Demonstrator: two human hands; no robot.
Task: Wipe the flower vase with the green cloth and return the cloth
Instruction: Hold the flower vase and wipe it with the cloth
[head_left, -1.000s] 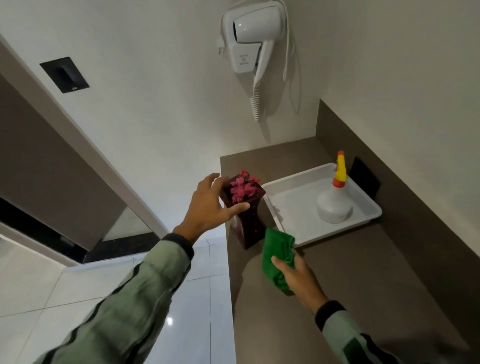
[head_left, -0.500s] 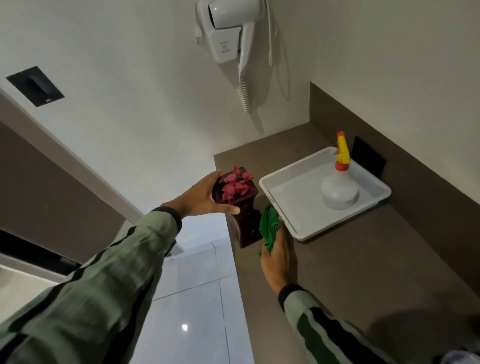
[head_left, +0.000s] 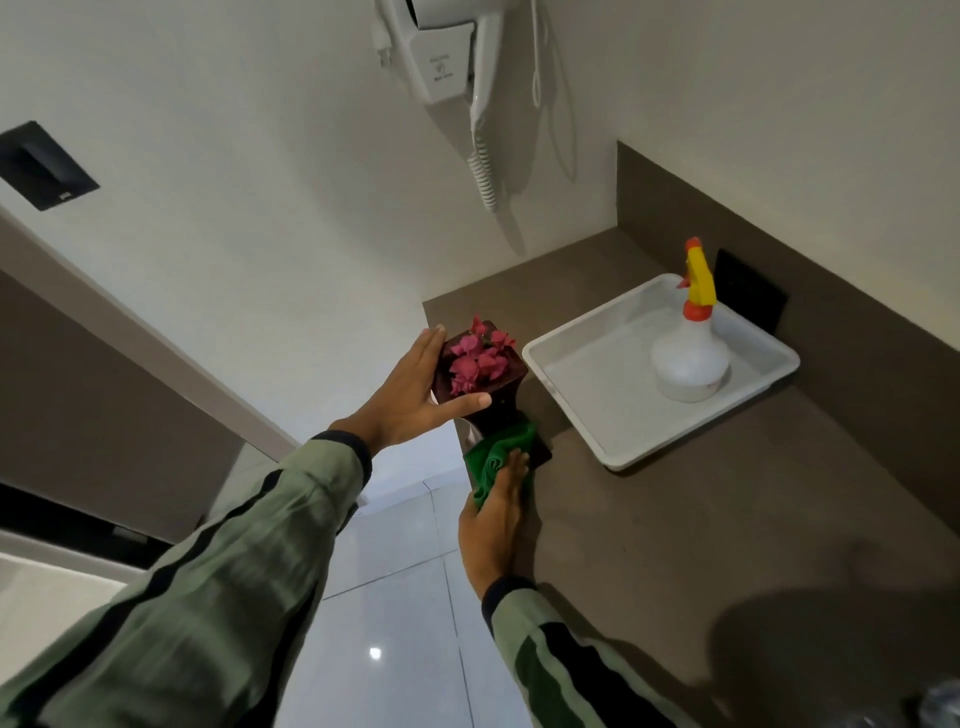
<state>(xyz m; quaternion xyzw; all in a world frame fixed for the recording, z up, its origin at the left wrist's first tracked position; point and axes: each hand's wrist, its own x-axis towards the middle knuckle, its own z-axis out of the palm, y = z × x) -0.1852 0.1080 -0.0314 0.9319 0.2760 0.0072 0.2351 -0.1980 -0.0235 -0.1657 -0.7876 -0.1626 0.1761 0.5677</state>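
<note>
A dark maroon flower vase (head_left: 503, 405) with pink flowers (head_left: 478, 361) stands at the left front corner of the brown counter (head_left: 701, 519). My left hand (head_left: 410, 400) grips the vase's flared top from the left, thumb across its front. My right hand (head_left: 493, 514) presses the bunched green cloth (head_left: 496, 454) against the lower front of the vase, covering most of its base.
A white tray (head_left: 597, 395) holding a white spray bottle (head_left: 688, 358) with a yellow-orange nozzle sits right of the vase. A wall hair dryer (head_left: 452, 57) hangs above. The counter edge drops to a tiled floor (head_left: 395, 597) on the left.
My right hand has carried the green cloth from the vase's right side to its lower front. My left hand has kept its hold on the vase top.
</note>
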